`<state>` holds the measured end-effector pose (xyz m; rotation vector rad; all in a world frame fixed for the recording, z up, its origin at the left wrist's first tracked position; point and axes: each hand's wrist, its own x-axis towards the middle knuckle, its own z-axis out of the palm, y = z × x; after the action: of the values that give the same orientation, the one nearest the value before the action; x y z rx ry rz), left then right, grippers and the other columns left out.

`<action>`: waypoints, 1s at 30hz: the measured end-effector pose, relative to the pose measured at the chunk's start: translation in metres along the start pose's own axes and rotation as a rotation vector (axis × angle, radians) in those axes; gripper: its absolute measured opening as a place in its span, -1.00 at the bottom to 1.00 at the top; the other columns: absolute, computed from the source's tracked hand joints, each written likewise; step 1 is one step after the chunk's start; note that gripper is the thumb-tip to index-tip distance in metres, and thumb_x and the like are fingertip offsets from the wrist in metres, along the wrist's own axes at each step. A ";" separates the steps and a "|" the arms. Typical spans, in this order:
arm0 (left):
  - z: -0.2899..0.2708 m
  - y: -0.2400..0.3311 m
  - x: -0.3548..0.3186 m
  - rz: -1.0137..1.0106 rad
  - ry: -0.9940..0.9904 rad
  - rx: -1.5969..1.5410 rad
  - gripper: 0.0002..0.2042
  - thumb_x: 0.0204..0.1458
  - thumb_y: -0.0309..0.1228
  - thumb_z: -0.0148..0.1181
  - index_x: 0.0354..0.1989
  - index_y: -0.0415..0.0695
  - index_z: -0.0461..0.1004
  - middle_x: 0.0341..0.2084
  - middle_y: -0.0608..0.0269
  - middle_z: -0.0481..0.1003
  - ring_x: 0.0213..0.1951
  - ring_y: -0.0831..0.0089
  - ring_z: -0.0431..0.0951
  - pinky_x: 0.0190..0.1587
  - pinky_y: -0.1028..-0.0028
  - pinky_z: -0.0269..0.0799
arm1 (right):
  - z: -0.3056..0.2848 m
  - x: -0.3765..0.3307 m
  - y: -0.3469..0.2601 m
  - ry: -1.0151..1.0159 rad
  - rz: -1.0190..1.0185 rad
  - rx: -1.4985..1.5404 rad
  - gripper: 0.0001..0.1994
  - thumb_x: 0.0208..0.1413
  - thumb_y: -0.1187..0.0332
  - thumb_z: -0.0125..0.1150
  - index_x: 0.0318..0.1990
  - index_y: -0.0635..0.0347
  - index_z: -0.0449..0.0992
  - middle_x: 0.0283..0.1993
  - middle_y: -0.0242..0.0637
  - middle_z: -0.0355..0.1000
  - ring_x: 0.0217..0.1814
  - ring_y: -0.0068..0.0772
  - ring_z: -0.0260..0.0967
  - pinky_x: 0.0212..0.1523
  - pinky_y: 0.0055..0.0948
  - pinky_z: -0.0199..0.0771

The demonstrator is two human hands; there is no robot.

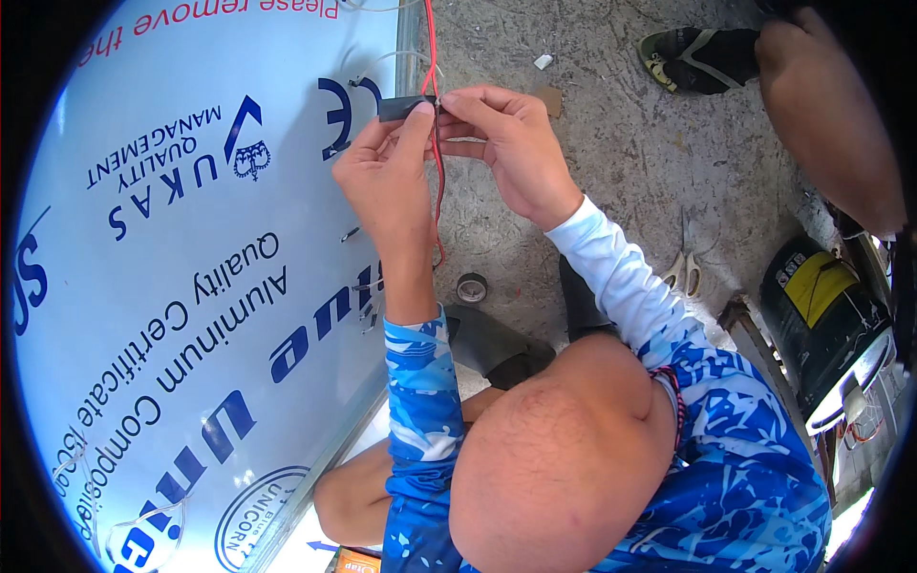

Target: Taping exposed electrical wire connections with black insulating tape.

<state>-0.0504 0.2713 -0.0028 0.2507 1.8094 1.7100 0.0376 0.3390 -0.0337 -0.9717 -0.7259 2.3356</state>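
Observation:
Over the edge of a large panel, both my hands meet at a pair of red wires (432, 50) that runs down from the top of the view. My left hand (390, 172) is closed, its thumb and fingers pinching a short, flat black strip (397, 108) that looks like tape. The strip's inner end touches a dark spot on the wires. Right beside it, my right hand (511, 138) pinches the wires between thumb and fingertips. Below the fingers, red and dark wire (440, 191) hangs down along the panel edge. The exact contact is partly covered by my fingers.
The panel (229, 325) has a pale blue printed film and thin clear wires near its edge. On the concrete floor lie a black tape roll (471, 286) and scissors (682, 274). A black bucket (826, 325) stands right. Another person's leg (821, 115) and sandalled foot are at upper right.

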 end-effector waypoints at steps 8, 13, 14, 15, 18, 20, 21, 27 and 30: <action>0.008 0.005 -0.007 -0.024 0.036 0.202 -0.85 -0.01 -0.48 0.25 -0.37 -0.36 0.57 -0.54 0.26 0.53 -0.51 0.66 0.42 -0.43 0.63 0.28 | 0.001 -0.011 -0.002 0.087 0.014 0.017 -0.81 0.18 0.37 0.14 -0.21 0.33 0.54 -0.24 -0.23 0.52 -0.22 -0.43 0.48 -0.15 -0.42 0.53; 0.010 0.002 -0.015 0.028 0.012 0.259 -0.85 -0.01 -0.46 0.27 -0.37 -0.33 0.58 -0.56 0.30 0.48 -0.48 0.66 0.38 -0.43 0.60 0.26 | 0.001 -0.009 -0.005 0.140 -0.081 -0.056 -0.82 0.12 0.42 0.18 -0.28 0.42 0.56 -0.37 -0.16 0.53 -0.35 -0.38 0.54 -0.34 -0.44 0.61; 0.010 0.000 -0.016 0.041 -0.006 0.202 -0.85 -0.01 -0.46 0.28 -0.37 -0.33 0.58 -0.55 0.31 0.47 -0.47 0.65 0.37 -0.42 0.58 0.27 | 0.001 -0.010 -0.006 0.139 -0.081 -0.056 -0.82 0.12 0.42 0.18 -0.28 0.42 0.56 -0.37 -0.16 0.53 -0.35 -0.38 0.54 -0.34 -0.44 0.61; 0.010 -0.001 -0.016 0.027 0.002 0.222 -0.85 -0.01 -0.46 0.28 -0.37 -0.33 0.58 -0.55 0.31 0.47 -0.47 0.65 0.37 -0.42 0.58 0.27 | 0.001 -0.010 -0.007 0.143 -0.077 -0.045 -0.82 0.13 0.41 0.18 -0.29 0.42 0.55 -0.36 -0.15 0.53 -0.34 -0.37 0.54 -0.35 -0.43 0.62; 0.012 -0.008 -0.014 0.144 -0.028 0.249 -0.84 -0.03 -0.47 0.30 -0.36 -0.34 0.57 -0.51 0.30 0.48 -0.43 0.62 0.40 -0.41 0.56 0.30 | 0.002 -0.011 -0.006 0.132 -0.064 0.009 -0.81 0.14 0.41 0.17 -0.29 0.43 0.55 -0.35 -0.15 0.52 -0.34 -0.36 0.54 -0.37 -0.41 0.63; 0.014 -0.011 -0.012 0.079 0.039 0.144 -0.85 -0.03 -0.50 0.31 -0.37 -0.36 0.55 -0.48 0.26 0.50 -0.43 0.60 0.42 -0.38 0.57 0.32 | 0.004 -0.012 -0.005 0.121 -0.062 0.053 -0.81 0.15 0.41 0.16 -0.30 0.43 0.54 -0.34 -0.14 0.52 -0.34 -0.35 0.54 -0.37 -0.39 0.64; 0.014 -0.012 -0.012 0.126 0.027 0.138 -0.85 -0.03 -0.50 0.31 -0.37 -0.36 0.55 -0.48 0.26 0.50 -0.43 0.60 0.42 -0.38 0.57 0.32 | 0.005 -0.013 -0.005 0.118 -0.063 0.056 -0.81 0.16 0.41 0.15 -0.30 0.43 0.54 -0.34 -0.14 0.52 -0.34 -0.35 0.54 -0.38 -0.38 0.64; 0.020 -0.009 -0.015 0.015 0.097 0.041 -0.84 0.00 -0.50 0.29 -0.41 -0.40 0.52 -0.54 0.22 0.52 -0.55 0.62 0.44 -0.54 0.62 0.30 | 0.006 -0.014 -0.006 0.120 -0.065 0.029 -0.80 0.16 0.40 0.15 -0.31 0.44 0.54 -0.35 -0.12 0.52 -0.33 -0.35 0.54 -0.45 -0.42 0.64; 0.020 -0.008 -0.016 0.051 0.088 0.085 -0.84 0.01 -0.50 0.28 -0.42 -0.40 0.52 -0.58 0.22 0.52 -0.57 0.64 0.45 -0.60 0.64 0.28 | 0.006 -0.014 -0.007 0.145 -0.076 -0.014 -0.81 0.14 0.41 0.16 -0.31 0.44 0.54 -0.37 -0.12 0.52 -0.33 -0.37 0.54 -0.50 -0.46 0.63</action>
<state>-0.0250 0.2785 -0.0046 0.2631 1.9584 1.7050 0.0433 0.3341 -0.0189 -1.0880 -0.7085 2.1724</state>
